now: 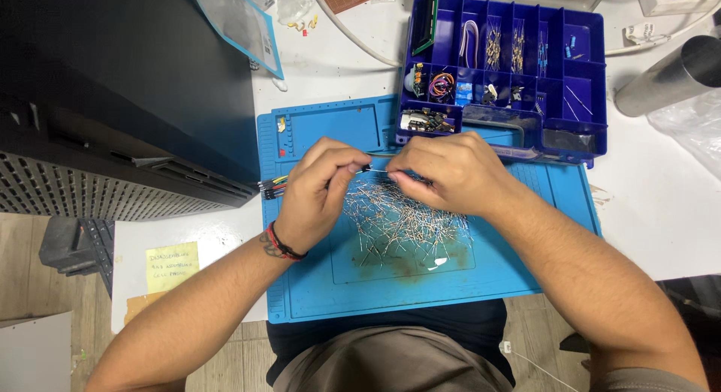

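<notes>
My left hand (pixel 319 193) and my right hand (pixel 451 170) meet over a blue work mat (pixel 420 287). Between their fingertips they pinch a small component with thin wire leads (pixel 375 169). Below the hands lies a heap of many thin silvery component leads (pixel 402 230) spread over the mat's middle. A bundle of coloured jumper wires (pixel 272 185) runs out from under my left hand to the mat's left edge. A red and black band sits on my left wrist.
A dark blue compartment box (pixel 593 84) with small electronic parts stands at the mat's far right corner. A black case (pixel 113 99) fills the left. A metal cylinder (pixel 668 73) lies far right. A yellow note (pixel 171 266) sits near left.
</notes>
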